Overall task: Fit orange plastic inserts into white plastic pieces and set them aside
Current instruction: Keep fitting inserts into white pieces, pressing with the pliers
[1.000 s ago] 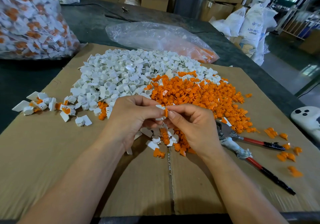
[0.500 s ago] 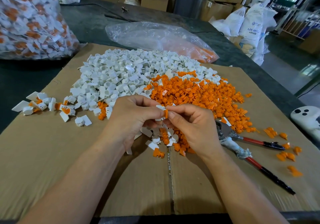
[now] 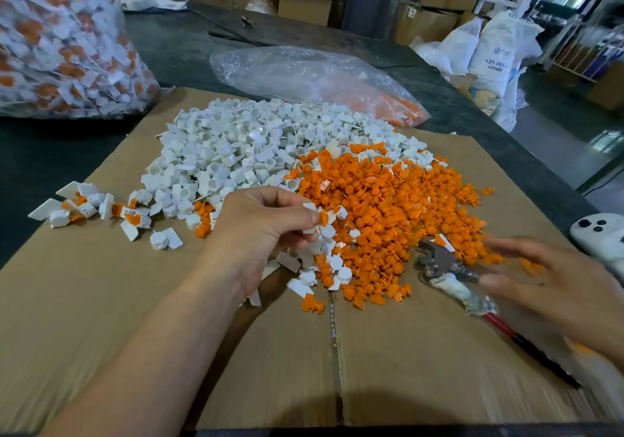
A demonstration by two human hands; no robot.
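The left hand (image 3: 263, 230) holds a small white plastic piece (image 3: 310, 207) just above the near edge of the heaps. Its grip pinches the piece between thumb and fingertips, and an orange plastic insert (image 3: 323, 217) shows at the piece's open end. The right hand (image 3: 553, 288) is blurred. Its grip is spread and holds nothing, and it hovers over the metal pliers with red handles (image 3: 439, 262), which lie on the brown cardboard sheet (image 3: 135, 318) covering the dark counter (image 3: 175, 48).

The step in hand appears to be seating this 1 insert. It cannot be told whether the insert is fully home.

- **Hold:** the left grip is best kept on the body of the white piece, clear of the opening, so the insert can travel straight in.
- **Push:** pressure should run along the insert's axis. A tilted push would likely jam it or bend the thin white flap.
- **Pliers:** if they are meant for the final squeeze, the jaws should close squarely and only until the orange head sits flush.
- **Setting aside:** the finished piece belongs with the small group of assembled white-and-orange pieces (image 3: 87, 207) at the left. That group is well apart from the loose heap of white pieces (image 3: 236, 152) and the heap of orange inserts (image 3: 388, 193), so done and undone parts stay separate.
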